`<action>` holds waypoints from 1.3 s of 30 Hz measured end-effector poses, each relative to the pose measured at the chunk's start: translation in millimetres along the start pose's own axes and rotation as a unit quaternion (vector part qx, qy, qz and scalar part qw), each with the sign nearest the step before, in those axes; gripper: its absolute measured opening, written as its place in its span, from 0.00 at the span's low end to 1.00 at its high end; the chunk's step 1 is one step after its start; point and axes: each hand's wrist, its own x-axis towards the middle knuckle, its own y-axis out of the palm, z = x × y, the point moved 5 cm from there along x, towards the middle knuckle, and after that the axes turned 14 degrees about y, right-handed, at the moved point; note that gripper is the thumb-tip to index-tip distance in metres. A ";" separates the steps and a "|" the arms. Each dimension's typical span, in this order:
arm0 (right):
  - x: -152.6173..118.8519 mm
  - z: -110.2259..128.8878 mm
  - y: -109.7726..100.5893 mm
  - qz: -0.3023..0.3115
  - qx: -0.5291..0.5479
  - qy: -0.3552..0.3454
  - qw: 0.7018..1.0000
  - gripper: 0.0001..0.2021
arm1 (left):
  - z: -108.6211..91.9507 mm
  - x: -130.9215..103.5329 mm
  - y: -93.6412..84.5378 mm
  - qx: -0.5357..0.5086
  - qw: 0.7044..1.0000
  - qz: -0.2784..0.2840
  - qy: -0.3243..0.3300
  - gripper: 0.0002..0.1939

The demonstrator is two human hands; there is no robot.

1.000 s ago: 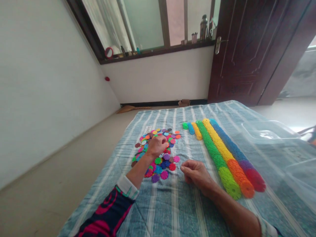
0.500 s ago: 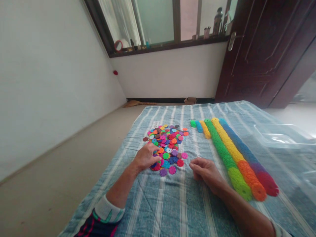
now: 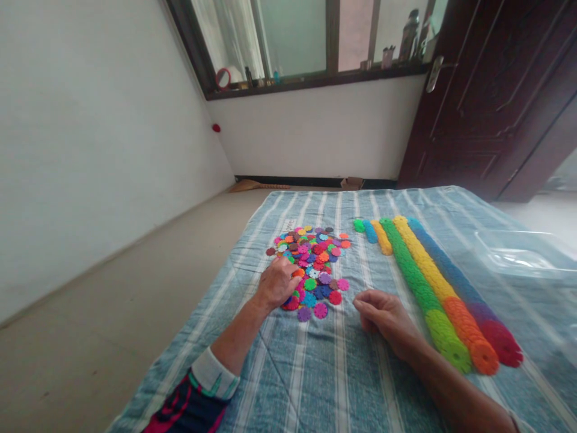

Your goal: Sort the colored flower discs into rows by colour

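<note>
A loose pile of notched plastic discs [image 3: 321, 249] in many colours lies on a blue-and-white striped cloth [image 3: 315, 373]. My left hand [image 3: 276, 281] reaches into the near left side of the pile. Its thumb and index finger are closed at an orange disc [image 3: 298, 273], and its other fingertips are hidden. To the right of the pile my right hand [image 3: 383, 316] rests low over the cloth, fingers curled and thumb pressed to the index finger. Anything in that pinch is too small or hidden to make out.
Right of my right hand lie long overlapping rows of discs: a green row [image 3: 412, 282], a yellow-to-orange row [image 3: 428, 270] and a blue-to-red row [image 3: 451, 273]. Shorter stacks, such as a yellow stack [image 3: 382, 237], lie beyond. A clear plastic box [image 3: 527, 255] stands far right.
The view has shifted a little, moving the scene rightward. My left thumb has drawn in toward the index finger at the orange disc. My right hand keeps its pinch and place.
</note>
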 end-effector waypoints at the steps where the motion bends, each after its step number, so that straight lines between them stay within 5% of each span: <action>1: 0.4 -0.1 0.2 0.001 0.003 -0.002 1.000 0.13 | -0.2 -0.1 -0.4 0.001 1.000 -0.003 0.005 0.09; 9: 2.7 2.0 1.8 0.002 0.007 -0.009 1.000 0.12 | 7.4 -1.2 2.1 -0.017 0.998 -0.055 -0.006 0.09; 39: -1.8 2.7 1.5 0.002 -0.006 0.005 1.000 0.13 | 1.5 -2.5 -0.4 -0.013 1.000 -0.027 -0.003 0.09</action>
